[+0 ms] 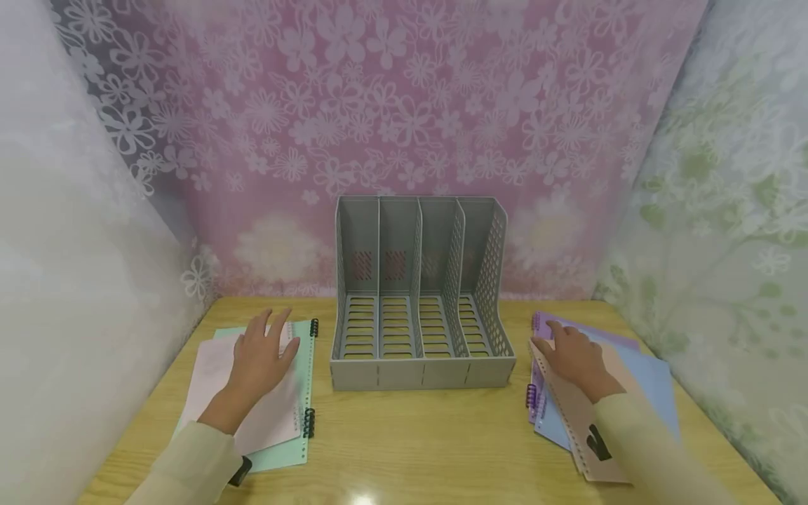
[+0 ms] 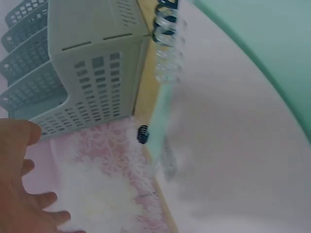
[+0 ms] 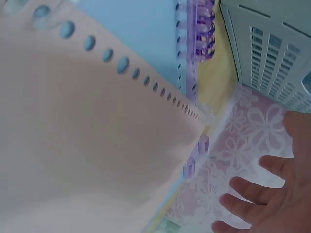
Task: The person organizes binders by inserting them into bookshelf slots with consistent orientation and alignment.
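My left hand (image 1: 259, 361) hovers with spread fingers over a pale pink spiral notebook (image 1: 211, 372). Beneath that notebook lies a mint green one (image 1: 287, 454) with black ring bindings (image 1: 308, 423). On the other side, my right hand (image 1: 577, 358) is over the upper part of a peach notebook (image 1: 577, 428), its fingers apart in the right wrist view. The peach notebook overlaps a blue notebook (image 1: 656, 386), and a purple one (image 1: 621, 341) with purple rings (image 1: 531, 396) is lowest. Neither hand has anything between its fingers in the wrist views.
A grey file organizer (image 1: 421, 375) with several upright slots stands between the two notebook stacks, near the back of the wooden table (image 1: 404, 442). Behind it hangs a pink flowered curtain (image 1: 404, 126). Pale fabric walls (image 1: 713, 280) close in both sides.
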### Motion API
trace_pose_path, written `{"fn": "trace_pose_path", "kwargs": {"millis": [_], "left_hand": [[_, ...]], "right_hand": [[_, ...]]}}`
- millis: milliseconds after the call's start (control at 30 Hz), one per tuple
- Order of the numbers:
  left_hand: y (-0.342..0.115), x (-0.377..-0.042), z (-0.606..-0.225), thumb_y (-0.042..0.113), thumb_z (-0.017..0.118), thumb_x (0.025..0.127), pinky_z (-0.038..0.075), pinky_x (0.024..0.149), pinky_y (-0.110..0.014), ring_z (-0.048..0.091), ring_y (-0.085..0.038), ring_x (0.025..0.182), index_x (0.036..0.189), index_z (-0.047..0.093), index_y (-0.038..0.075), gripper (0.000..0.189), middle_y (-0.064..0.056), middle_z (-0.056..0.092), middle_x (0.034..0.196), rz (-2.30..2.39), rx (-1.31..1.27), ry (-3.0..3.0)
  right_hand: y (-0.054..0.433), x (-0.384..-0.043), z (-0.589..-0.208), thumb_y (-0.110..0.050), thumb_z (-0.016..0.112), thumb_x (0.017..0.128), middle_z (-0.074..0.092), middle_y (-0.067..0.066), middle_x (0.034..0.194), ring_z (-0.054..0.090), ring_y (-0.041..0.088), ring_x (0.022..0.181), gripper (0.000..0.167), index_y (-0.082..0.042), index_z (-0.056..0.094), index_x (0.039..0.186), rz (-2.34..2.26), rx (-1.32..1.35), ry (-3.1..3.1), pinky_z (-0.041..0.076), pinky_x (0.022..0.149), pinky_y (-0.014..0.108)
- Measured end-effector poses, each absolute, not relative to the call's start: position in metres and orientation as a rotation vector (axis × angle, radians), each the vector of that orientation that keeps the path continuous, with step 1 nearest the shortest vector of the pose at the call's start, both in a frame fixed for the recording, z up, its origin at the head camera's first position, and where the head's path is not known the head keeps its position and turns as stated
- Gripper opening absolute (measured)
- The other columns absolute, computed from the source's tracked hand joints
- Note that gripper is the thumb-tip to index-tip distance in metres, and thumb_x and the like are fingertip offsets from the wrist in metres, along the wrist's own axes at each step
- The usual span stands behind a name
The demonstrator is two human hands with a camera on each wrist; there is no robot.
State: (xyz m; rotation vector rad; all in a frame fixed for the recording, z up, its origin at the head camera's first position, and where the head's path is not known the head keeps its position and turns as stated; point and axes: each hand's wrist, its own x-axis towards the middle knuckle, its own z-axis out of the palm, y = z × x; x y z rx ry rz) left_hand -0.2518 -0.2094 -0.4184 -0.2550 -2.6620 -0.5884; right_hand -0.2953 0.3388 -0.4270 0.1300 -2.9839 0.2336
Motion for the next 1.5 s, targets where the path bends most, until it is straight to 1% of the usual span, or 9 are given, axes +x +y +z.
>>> {"fn": "trace_pose_path", "kwargs": {"millis": [133, 333, 600, 800, 967, 1100, 1233, 1333, 1500], "left_hand": [[-0.202, -0.257, -0.412, 0.016, 0.061, 0.095, 0.037, 0.094, -0.069, 0.038, -0.050, 0.127, 0.145, 0.039, 0.004, 0.056, -0.030, 0.038, 0.141, -0.667, -0.383, -2.467], [-0.177, -0.258, -0.396, 0.013, 0.062, 0.094, 0.036, 0.100, -0.062, 0.041, -0.043, 0.127, 0.145, 0.037, 0.005, 0.056, -0.022, 0.043, 0.138, -0.822, -0.465, -2.381], [-0.141, -0.262, -0.376, 0.017, 0.060, 0.097, 0.036, 0.105, -0.057, 0.041, -0.037, 0.130, 0.148, 0.034, 0.008, 0.057, -0.019, 0.044, 0.141, -0.951, -0.558, -2.387], [-0.122, -0.266, -0.373, 0.018, 0.059, 0.098, 0.048, 0.094, -0.050, 0.056, -0.030, 0.115, 0.146, 0.039, 0.011, 0.053, -0.012, 0.059, 0.125, -1.030, -0.594, -2.401], [-0.103, -0.265, -0.374, 0.017, 0.058, 0.098, 0.054, 0.082, -0.042, 0.066, -0.023, 0.099, 0.133, 0.052, 0.008, 0.037, -0.006, 0.069, 0.104, -1.078, -0.658, -2.390], [-0.091, -0.263, -0.378, 0.014, 0.060, 0.097, 0.056, 0.073, -0.033, 0.067, -0.018, 0.089, 0.120, 0.062, 0.007, 0.024, -0.004, 0.070, 0.094, -1.117, -0.694, -2.399], [-0.082, -0.258, -0.382, 0.013, 0.061, 0.096, 0.053, 0.067, -0.025, 0.067, -0.018, 0.085, 0.115, 0.064, 0.006, 0.020, -0.006, 0.072, 0.093, -1.195, -0.757, -2.390], [-0.075, -0.253, -0.383, 0.015, 0.061, 0.097, 0.054, 0.071, -0.024, 0.068, -0.020, 0.089, 0.118, 0.062, 0.005, 0.023, -0.009, 0.072, 0.099, -1.309, -0.802, -2.414], [-0.058, -0.242, -0.387, 0.021, 0.059, 0.099, 0.054, 0.085, -0.032, 0.065, -0.021, 0.099, 0.123, 0.060, 0.007, 0.028, -0.008, 0.069, 0.109, -1.588, -0.806, -2.472]], "right_hand": [[0.348, -0.296, -0.422, -0.046, 0.040, 0.103, 0.053, 0.038, 0.118, 0.055, 0.053, 0.101, 0.063, 0.010, 0.045, 0.132, 0.269, 0.148, -3.031, 0.047, 0.074, 0.063], [0.364, -0.289, -0.415, -0.029, 0.051, 0.100, 0.060, 0.035, 0.106, 0.061, 0.048, 0.091, 0.051, 0.018, 0.051, 0.121, 0.347, 0.181, -3.035, 0.049, 0.076, 0.058], [0.380, -0.282, -0.409, -0.030, 0.056, 0.097, 0.062, 0.034, 0.105, 0.063, 0.044, 0.085, 0.052, 0.017, 0.052, 0.118, 0.371, 0.121, -3.071, 0.050, 0.070, 0.055], [0.387, -0.278, -0.403, -0.031, 0.057, 0.097, 0.063, 0.034, 0.105, 0.063, 0.044, 0.087, 0.050, 0.017, 0.058, 0.111, 0.352, 0.108, -3.103, 0.052, 0.069, 0.053], [0.393, -0.269, -0.400, -0.029, 0.058, 0.095, 0.062, 0.034, 0.106, 0.062, 0.047, 0.087, 0.048, 0.017, 0.060, 0.106, 0.353, 0.062, -3.117, 0.051, 0.069, 0.054], [0.398, -0.265, -0.402, -0.031, 0.060, 0.095, 0.062, 0.035, 0.104, 0.061, 0.048, 0.086, 0.050, 0.018, 0.059, 0.105, 0.367, 0.024, -3.132, 0.051, 0.069, 0.055], [0.403, -0.264, -0.407, -0.034, 0.061, 0.094, 0.061, 0.035, 0.102, 0.062, 0.046, 0.081, 0.055, 0.020, 0.057, 0.106, 0.381, 0.007, -3.139, 0.050, 0.068, 0.054], [0.407, -0.265, -0.411, -0.035, 0.063, 0.093, 0.061, 0.036, 0.100, 0.062, 0.045, 0.079, 0.057, 0.020, 0.056, 0.104, 0.378, 0.013, -3.127, 0.050, 0.068, 0.054], [0.417, -0.266, -0.412, -0.036, 0.063, 0.092, 0.062, 0.034, 0.095, 0.063, 0.040, 0.074, 0.059, 0.021, 0.054, 0.105, 0.360, 0.017, -3.106, 0.050, 0.067, 0.053]]}}
